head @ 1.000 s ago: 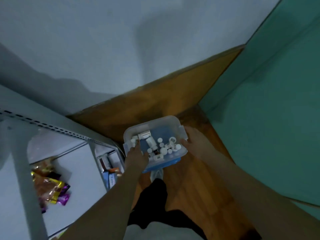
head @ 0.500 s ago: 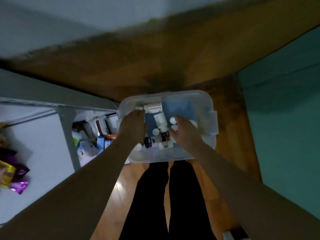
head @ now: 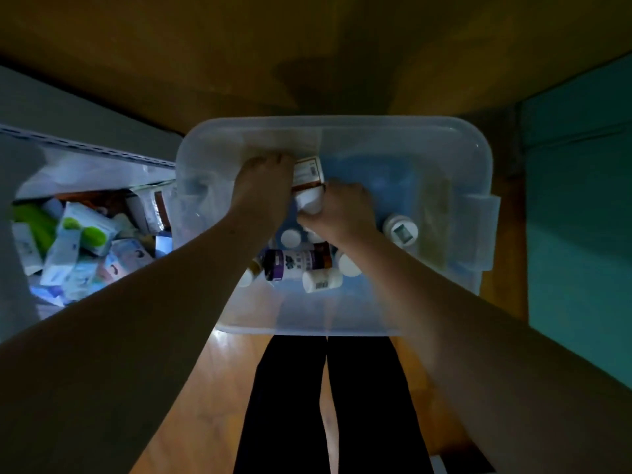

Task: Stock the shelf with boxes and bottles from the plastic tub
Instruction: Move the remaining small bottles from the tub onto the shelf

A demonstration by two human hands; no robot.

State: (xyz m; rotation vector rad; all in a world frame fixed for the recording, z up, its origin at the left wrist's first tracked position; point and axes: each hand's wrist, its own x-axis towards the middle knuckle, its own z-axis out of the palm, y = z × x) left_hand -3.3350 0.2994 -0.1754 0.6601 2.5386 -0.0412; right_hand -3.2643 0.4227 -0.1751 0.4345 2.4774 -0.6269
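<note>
Inside the tub (head: 485,172), your left hand (head: 263,186) grips the box (head: 307,171), right hand (head: 342,210) grips the white bottle (head: 309,200); likely two per trip.

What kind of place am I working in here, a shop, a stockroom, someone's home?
Probably a small shop or pharmacy storeroom, though I can't be sure: a metal shelf piled with product boxes, and a plastic tub of pill bottles on a wooden floor.

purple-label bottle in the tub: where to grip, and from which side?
Grip the purple-label bottle across its round body, coming straight down from above. It lies on its side on the tub floor, its length running left-right, top surface clear. Small white bottles crowd its ends and near side, so an end-on grip looks blocked.
</note>
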